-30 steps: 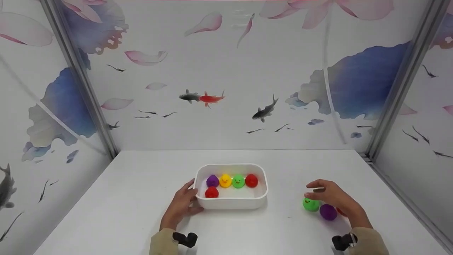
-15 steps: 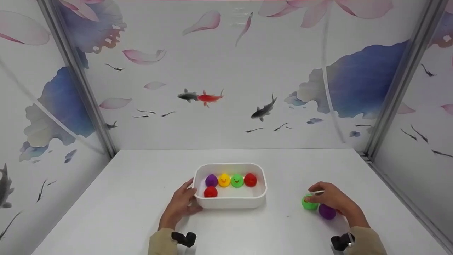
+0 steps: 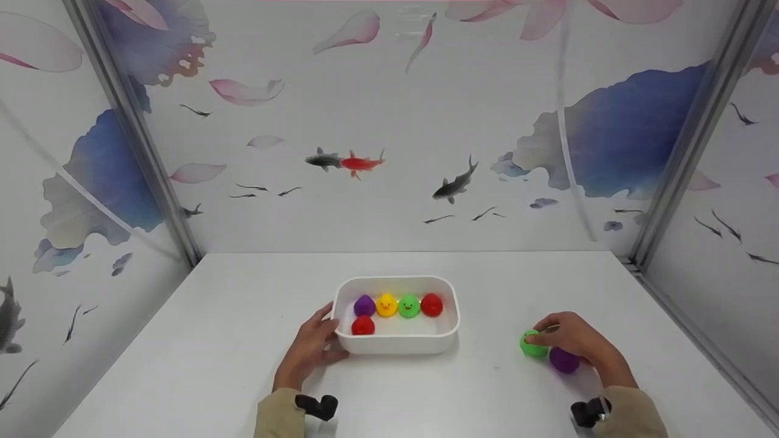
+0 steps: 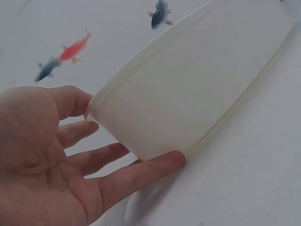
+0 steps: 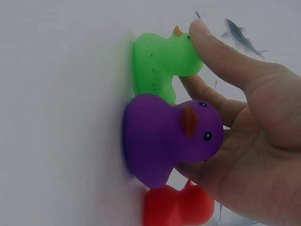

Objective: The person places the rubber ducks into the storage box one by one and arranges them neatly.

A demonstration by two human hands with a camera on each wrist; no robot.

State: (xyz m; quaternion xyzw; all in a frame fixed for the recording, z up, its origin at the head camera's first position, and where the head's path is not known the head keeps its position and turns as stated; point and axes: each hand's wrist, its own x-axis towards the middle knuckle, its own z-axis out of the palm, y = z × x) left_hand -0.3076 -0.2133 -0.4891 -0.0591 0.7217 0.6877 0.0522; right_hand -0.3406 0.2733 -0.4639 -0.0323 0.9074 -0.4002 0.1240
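In the head view, my left hand (image 3: 309,347) holds the left end of a white plastic box (image 3: 401,345), with fingers at the rim and thumb by the front wall. The left wrist view shows this hand (image 4: 70,150) against the box's end (image 4: 174,94). My right hand (image 3: 578,337) pinches the head of a green rubber duck (image 3: 532,345), which sits on the table. A purple rubber duck (image 5: 155,136) stands under the right palm, beside the green one (image 5: 153,66). Mostly hidden by the hand in the head view, a red rubber duck (image 5: 176,207) shows beyond the purple one.
Inside the box are several ducks: purple (image 3: 364,306), yellow (image 3: 386,305), green (image 3: 409,306) and two red, one at the right (image 3: 432,305) and one in front (image 3: 363,325). Printed panels (image 3: 389,121) enclose the white table (image 3: 255,292) at the back and sides.
My right hand has lowered onto the green duck, and its thumb and fingers have closed on the head. My left hand and the box have stayed in place.
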